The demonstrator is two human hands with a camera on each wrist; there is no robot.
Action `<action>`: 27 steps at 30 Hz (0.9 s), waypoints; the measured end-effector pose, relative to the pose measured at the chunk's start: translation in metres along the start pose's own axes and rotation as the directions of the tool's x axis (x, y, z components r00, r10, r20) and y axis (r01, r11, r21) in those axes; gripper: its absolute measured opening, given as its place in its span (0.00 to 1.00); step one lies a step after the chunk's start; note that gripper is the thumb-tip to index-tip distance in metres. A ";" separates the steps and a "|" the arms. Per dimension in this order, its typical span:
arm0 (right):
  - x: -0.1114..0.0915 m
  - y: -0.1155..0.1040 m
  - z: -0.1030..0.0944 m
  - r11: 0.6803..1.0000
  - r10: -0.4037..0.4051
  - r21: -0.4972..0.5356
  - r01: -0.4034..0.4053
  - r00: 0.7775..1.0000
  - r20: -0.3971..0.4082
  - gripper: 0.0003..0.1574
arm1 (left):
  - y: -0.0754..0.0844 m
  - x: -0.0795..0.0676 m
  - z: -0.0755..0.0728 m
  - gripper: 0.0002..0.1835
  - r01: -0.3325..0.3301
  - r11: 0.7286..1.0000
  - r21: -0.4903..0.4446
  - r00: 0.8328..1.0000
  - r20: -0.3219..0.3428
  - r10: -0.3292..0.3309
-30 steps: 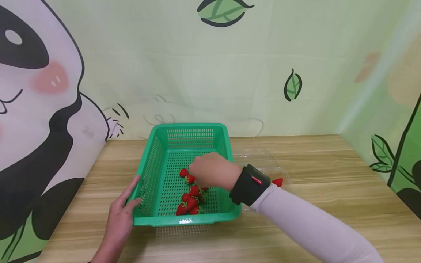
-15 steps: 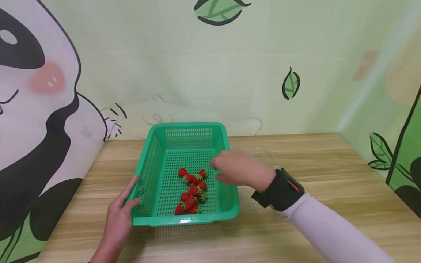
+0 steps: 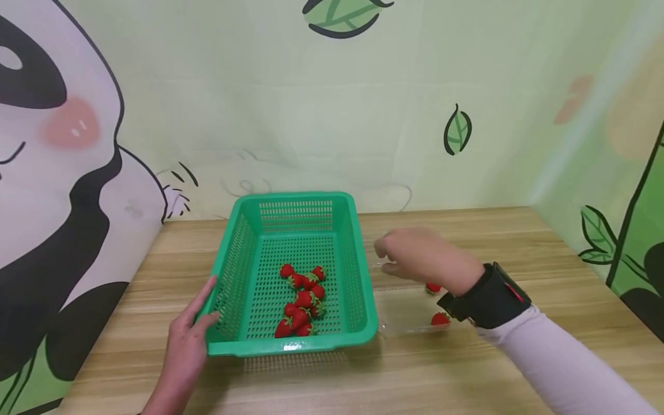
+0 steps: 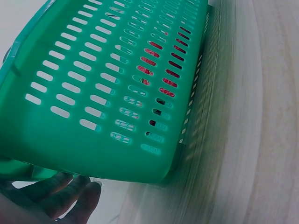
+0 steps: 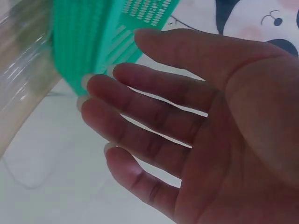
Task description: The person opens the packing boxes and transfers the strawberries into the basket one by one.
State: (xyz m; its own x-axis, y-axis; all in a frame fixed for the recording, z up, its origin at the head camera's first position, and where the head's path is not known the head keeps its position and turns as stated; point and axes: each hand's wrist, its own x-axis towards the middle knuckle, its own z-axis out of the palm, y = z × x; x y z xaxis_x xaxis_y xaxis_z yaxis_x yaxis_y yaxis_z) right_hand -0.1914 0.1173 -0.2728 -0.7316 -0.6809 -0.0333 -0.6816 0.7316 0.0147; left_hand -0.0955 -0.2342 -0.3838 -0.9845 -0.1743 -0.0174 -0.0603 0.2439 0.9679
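Note:
My left hand (image 3: 185, 346) grips the left rim of a green slotted plastic basket (image 3: 290, 347), thumb over the edge and fingers outside. In the left wrist view its fingers (image 4: 86, 200) curl at the rim, and red shows through the slots. Several strawberries (image 3: 305, 299) lie in a loose row on the basket floor. My right hand (image 3: 427, 256) hovers right of the basket, over a clear plastic tray (image 3: 407, 311). Its palm and spread, slightly bent fingers (image 5: 149, 107) hold nothing in the right wrist view. Two strawberries (image 3: 441, 319) show in the tray; the forearm and hand hide part of it.
The wood-grain table (image 3: 321, 386) carries both containers, with the tray close beside the basket's right wall. A printed backdrop (image 3: 290, 115) with a panda and leaves rises behind the table and along its sides.
My right hand has risen out of the basket and moved right to above the tray, uncovering strawberries on the basket floor. The left hand keeps its grip on the rim.

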 end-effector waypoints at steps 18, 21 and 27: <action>-0.034 0.029 0.031 0.997 0.063 0.023 -0.072 0.961 0.269 0.12 | 0.002 -0.001 0.000 0.28 0.012 1.000 0.002 1.000 0.005 -0.012; -0.036 0.032 0.041 0.997 0.074 -0.020 -0.071 0.954 0.290 0.11 | 0.003 0.000 -0.001 0.29 0.013 1.000 0.005 1.000 0.004 -0.013; -0.041 0.037 0.056 0.996 0.087 -0.044 -0.077 0.945 0.316 0.16 | 0.002 0.000 -0.002 0.29 0.024 1.000 -0.001 1.000 0.015 -0.024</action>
State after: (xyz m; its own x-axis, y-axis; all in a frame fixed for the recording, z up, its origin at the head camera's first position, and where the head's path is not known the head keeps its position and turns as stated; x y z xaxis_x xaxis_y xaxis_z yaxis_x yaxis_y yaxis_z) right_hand -0.1861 0.1739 -0.3273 -0.7458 -0.5691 -0.3462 -0.6232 0.7797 0.0609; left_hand -0.0951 -0.2359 -0.3811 -0.9853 -0.1652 -0.0442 -0.0834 0.2383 0.9676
